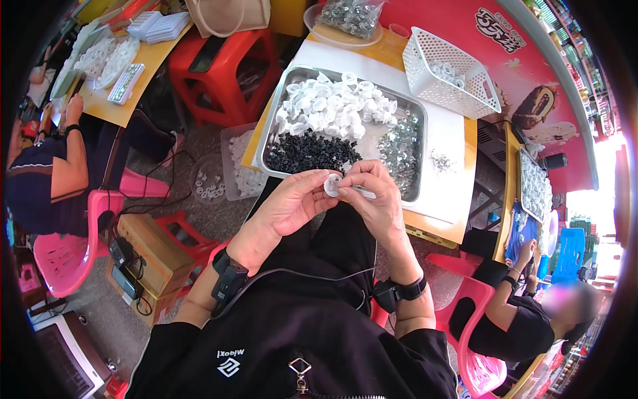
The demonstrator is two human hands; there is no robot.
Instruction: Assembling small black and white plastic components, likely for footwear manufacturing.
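I'm watching from the head view and am holding both hands close together, fingertips nearly meeting, with a small round white piece (pixel 331 185) sitting between them. Left hand (pixel 289 205) is reaching in from lower left, palm turning partly up, thumb lying along the top and pinching the piece against the fingers. Right hand (pixel 379 199) is angling in from lower right, back of hand showing, fingers curling left and gripping the piece's right side. A pale strip (pixel 365 193) is showing under the right fingers; can't tell if it's separate. Wrists are standing wider apart than the fingertips, each wearing a black strapped device, left one (pixel 229 279) and right one (pixel 387 294).

Hands are overlapping the near edge of a metal tray (pixel 424 136) in view. Just beyond the fingertips, black bits (pixel 306 153) are lying heaped; farther out, white parts (pixel 332 100) are filling the far side; right of these, clear parts (pixel 404 143) are spreading. Right of the hands, loose bits (pixel 440 159) are lying on the surface (pixel 435 228), on its white sheet (pixel 452 189). A white basket (pixel 444 94) is standing beyond them. Left of the hands, a clear tub (pixel 228 169) is holding more white pieces.
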